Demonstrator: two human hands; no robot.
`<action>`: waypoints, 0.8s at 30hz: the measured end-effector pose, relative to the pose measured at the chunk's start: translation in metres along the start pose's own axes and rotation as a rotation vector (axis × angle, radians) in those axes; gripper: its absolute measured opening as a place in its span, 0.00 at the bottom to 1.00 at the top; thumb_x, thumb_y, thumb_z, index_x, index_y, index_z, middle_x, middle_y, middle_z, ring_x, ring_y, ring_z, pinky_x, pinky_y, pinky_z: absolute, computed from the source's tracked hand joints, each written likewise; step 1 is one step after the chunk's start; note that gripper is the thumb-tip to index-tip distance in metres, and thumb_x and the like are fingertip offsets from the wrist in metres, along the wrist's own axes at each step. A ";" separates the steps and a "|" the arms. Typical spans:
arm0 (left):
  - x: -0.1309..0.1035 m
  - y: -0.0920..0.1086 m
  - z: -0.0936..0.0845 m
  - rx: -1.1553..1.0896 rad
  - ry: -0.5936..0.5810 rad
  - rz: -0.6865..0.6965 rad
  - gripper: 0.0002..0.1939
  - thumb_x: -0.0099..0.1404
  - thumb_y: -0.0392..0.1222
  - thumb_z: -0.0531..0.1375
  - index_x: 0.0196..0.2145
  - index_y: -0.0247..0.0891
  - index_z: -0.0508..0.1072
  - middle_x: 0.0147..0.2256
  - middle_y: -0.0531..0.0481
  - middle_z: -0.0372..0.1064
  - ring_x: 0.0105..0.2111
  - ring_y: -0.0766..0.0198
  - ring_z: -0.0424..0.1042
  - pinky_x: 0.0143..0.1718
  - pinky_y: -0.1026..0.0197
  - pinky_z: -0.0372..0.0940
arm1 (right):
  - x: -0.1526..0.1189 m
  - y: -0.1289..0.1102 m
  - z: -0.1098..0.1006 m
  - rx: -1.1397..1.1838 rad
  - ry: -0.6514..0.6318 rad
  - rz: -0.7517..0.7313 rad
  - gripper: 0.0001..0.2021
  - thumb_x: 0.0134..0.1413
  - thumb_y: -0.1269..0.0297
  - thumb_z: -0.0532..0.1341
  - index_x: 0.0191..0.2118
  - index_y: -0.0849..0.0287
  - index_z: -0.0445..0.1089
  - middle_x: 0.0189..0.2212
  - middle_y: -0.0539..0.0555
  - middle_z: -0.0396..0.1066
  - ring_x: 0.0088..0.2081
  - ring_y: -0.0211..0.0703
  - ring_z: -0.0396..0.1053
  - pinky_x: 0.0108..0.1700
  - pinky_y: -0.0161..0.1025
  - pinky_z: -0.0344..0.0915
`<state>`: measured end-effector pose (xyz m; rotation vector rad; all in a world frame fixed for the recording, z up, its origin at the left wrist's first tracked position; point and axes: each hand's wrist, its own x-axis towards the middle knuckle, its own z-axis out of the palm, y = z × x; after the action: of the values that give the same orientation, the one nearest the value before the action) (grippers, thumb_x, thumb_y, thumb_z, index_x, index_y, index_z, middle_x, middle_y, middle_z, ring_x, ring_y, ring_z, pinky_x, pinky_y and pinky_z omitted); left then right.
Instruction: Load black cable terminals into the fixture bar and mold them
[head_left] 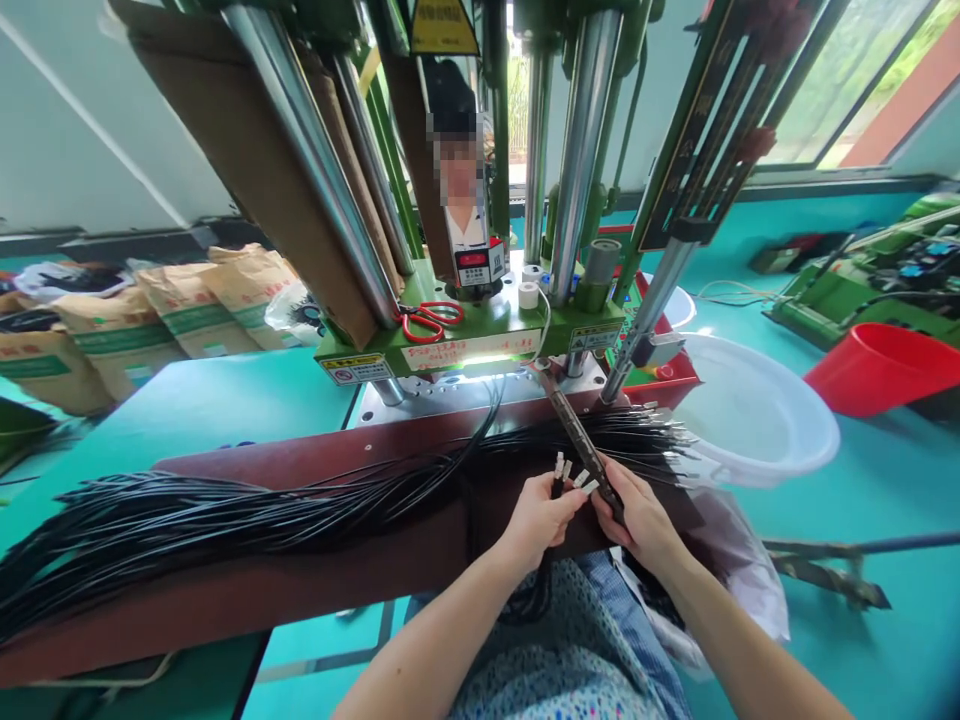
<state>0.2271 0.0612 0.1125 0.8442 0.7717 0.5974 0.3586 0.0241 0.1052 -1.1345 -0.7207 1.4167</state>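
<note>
My left hand is closed around several black cables, whose pale connector ends stick up past the fingers. The rest of these cables hangs down toward my lap. In my right hand is the near end of a long, narrow dark metal bar; it slants away from me, and its far end is at the lower edge of the press. The connector ends are just left of the bar. Beneath both hands runs a brown board, with a long bundle of black cables lying across it.
A green press with shiny columns stands ahead, red-handled scissors on its ledge. A white basin and a red bucket are at right. A plastic bag hangs beside my lap. Paper sacks stand at left. A person shows between the columns.
</note>
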 end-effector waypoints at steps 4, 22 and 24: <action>-0.001 0.000 -0.001 -0.004 -0.007 -0.010 0.22 0.47 0.53 0.66 0.27 0.38 0.58 0.12 0.67 0.44 0.10 0.80 0.39 0.11 0.70 0.34 | 0.000 0.003 -0.003 -0.022 0.023 -0.011 0.24 0.55 0.55 0.56 0.55 0.58 0.59 0.13 0.41 0.55 0.10 0.25 0.44 0.10 0.24 0.43; -0.001 0.000 0.001 0.056 0.052 -0.048 0.19 0.49 0.51 0.65 0.27 0.38 0.60 0.11 0.66 0.46 0.09 0.79 0.41 0.10 0.70 0.35 | -0.002 0.006 -0.004 -0.084 0.055 -0.011 0.25 0.54 0.54 0.57 0.56 0.59 0.59 0.14 0.42 0.55 0.11 0.25 0.46 0.10 0.24 0.43; -0.001 0.000 0.000 0.047 0.048 -0.043 0.18 0.49 0.50 0.65 0.27 0.38 0.60 0.11 0.65 0.46 0.09 0.79 0.41 0.10 0.70 0.35 | -0.001 0.007 -0.004 -0.115 0.061 -0.013 0.25 0.54 0.53 0.56 0.56 0.59 0.60 0.14 0.42 0.55 0.11 0.25 0.46 0.10 0.24 0.43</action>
<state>0.2267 0.0600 0.1127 0.8568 0.8485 0.5647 0.3598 0.0208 0.0980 -1.2545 -0.7734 1.3379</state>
